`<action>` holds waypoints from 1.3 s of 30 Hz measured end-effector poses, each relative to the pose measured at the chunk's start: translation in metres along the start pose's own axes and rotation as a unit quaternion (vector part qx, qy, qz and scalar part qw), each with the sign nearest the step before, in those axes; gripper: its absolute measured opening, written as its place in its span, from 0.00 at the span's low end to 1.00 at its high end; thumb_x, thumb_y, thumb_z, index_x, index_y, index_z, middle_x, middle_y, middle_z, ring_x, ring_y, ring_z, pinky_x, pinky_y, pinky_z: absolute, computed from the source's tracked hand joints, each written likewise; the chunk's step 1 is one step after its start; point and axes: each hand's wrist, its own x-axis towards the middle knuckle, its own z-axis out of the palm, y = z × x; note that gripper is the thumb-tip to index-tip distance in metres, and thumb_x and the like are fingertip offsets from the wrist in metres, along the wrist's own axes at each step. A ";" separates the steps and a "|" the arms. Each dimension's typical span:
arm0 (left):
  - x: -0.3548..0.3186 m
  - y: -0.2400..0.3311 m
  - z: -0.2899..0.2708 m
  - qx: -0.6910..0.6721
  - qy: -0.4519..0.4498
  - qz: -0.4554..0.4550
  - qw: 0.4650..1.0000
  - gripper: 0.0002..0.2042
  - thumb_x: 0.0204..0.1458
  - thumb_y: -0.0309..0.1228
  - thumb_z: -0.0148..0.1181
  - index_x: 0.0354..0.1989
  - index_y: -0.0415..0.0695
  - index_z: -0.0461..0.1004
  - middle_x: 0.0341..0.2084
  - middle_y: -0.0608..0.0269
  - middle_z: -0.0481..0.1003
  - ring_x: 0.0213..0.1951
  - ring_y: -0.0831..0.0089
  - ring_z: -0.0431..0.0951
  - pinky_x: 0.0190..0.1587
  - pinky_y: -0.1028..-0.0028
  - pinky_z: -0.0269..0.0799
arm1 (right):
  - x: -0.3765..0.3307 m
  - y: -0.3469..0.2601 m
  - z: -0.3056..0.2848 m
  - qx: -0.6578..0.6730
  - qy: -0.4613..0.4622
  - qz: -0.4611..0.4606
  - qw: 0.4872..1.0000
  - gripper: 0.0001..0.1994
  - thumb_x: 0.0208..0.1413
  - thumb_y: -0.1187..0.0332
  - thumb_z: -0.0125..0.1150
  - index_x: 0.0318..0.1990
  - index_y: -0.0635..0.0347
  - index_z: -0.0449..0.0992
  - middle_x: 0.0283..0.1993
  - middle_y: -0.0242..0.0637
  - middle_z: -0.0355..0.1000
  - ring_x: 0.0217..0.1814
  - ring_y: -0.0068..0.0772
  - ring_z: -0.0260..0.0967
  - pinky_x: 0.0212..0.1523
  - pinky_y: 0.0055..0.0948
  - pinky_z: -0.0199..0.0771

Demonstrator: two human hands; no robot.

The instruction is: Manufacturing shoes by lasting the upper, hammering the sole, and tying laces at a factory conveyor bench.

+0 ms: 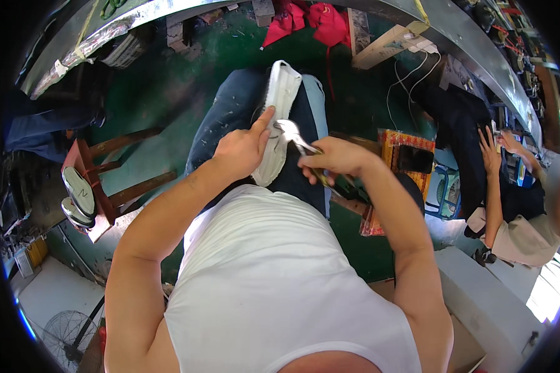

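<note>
A long white shoe (284,87) lies across my lap, its underside with a stitched or ridged edge facing up. My left hand (242,149) steadies it from the left, the index finger stretched along its surface and the other fingers curled against it. With my right hand (336,158) I grip a pair of metal pliers (302,144) by the handles. Their shiny head rests at the middle of the shoe, close to my left index finger. Whether the jaws pinch the edge of the shoe cannot be made out.
On the left is a wooden stool (109,193) with a pair of shoes (79,193) on it. Right of my knees, a dark phone (415,159) rests on a patterned orange surface. A metal bench edge (473,59) curves overhead. Another person (522,239) sits at the right.
</note>
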 end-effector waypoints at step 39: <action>-0.005 -0.038 0.010 -0.421 -0.048 -0.039 0.905 0.46 0.54 0.34 0.64 0.72 0.31 0.38 0.64 0.40 0.61 0.64 0.60 0.65 0.66 0.70 0.58 | 0.008 -0.008 0.034 -0.267 0.273 -0.132 0.915 0.25 0.71 0.52 0.37 0.38 0.66 0.72 0.25 0.35 0.72 0.27 0.29 0.72 0.33 0.29 0.73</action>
